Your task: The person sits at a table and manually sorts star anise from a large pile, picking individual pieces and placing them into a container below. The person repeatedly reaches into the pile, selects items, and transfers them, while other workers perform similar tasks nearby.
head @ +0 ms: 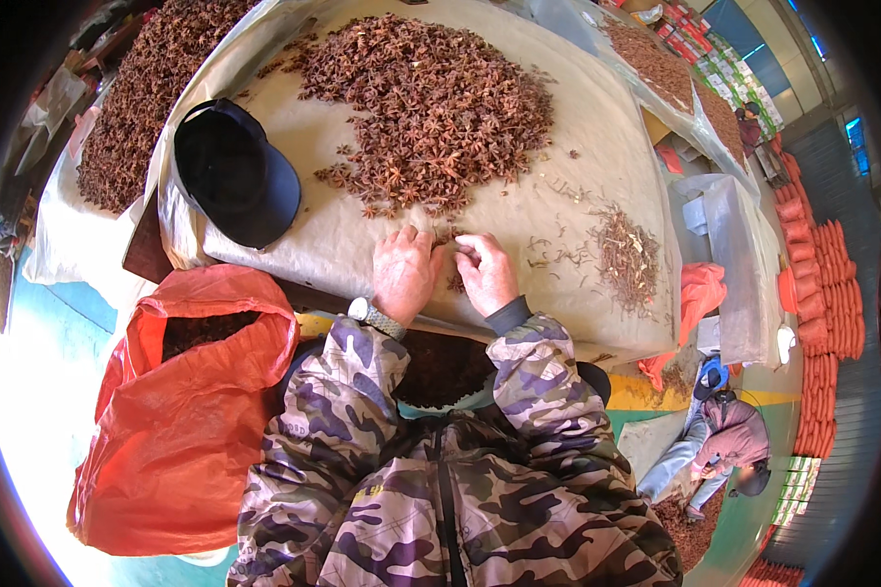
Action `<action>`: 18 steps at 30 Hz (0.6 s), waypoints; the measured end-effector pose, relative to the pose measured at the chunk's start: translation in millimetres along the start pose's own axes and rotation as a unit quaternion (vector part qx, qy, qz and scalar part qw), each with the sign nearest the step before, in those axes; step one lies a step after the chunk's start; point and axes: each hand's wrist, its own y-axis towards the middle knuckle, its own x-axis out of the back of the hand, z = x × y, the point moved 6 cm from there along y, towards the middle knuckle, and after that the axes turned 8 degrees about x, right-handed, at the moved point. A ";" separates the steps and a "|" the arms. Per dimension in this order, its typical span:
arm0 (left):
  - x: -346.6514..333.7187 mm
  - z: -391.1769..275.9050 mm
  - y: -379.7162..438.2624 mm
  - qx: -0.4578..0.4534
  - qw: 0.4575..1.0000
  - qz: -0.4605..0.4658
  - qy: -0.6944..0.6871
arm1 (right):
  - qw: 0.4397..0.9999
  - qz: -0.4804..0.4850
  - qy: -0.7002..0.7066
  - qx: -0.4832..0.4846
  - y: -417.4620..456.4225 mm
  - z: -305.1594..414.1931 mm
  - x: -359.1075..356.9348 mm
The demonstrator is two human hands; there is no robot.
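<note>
On a cloth-covered table (617, 147) lies a large heap of dried star anise (440, 110). My left hand (405, 271), with a wristwatch (371, 315) at its cuff, rests near the table's front edge, fingers over the cloth below the heap. My right hand (487, 273) is beside it, its fingers curled with thumb and forefinger close together; whether something is pinched there is not visible. A few star anise pieces (455, 282) lie between both hands. To the right sits a small pile of stems (628, 257). A container of dark pieces (440, 370) stands below the table edge, at my lap.
A dark blue cap (238, 172) lies upturned at the table's left. An open red woven sack (183, 433) stands at the left, dark contents inside. Another star anise heap (161, 95) is further left. At the lower right a person (734, 440) bends beside a heap on the floor.
</note>
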 end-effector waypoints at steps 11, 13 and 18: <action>12.7 -4.0 -5.3 0.028 0.996 0.029 -0.076 | 0.996 0.061 -0.051 0.048 10.1 27.2 11.3; 12.8 -4.7 -5.5 0.029 0.995 0.041 -0.086 | 0.997 0.054 -0.043 0.035 9.7 17.6 9.9; 14.3 -5.2 -8.9 0.026 0.992 0.045 -0.118 | 0.980 0.097 0.147 -0.098 6.1 -7.1 1.3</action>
